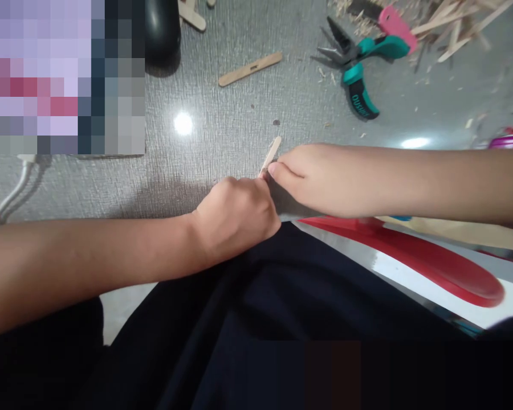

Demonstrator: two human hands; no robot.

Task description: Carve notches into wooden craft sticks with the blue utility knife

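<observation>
Both hands meet at the near edge of the grey floor: the left hand (pixel 235 219) and right hand (pixel 320 179) pinch a thin wooden stick (pixel 271 155). It looks light, stiff and snappable; best gripped near its lower end.

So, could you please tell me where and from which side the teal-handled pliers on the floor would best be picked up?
Probably by the teal handles, coming from above on the near side. The pliers lie flat on the grey floor, pointed tips toward the left and handles spread apart, with the black-ended handle toward the person. The wood scraps crowd the far side.
</observation>
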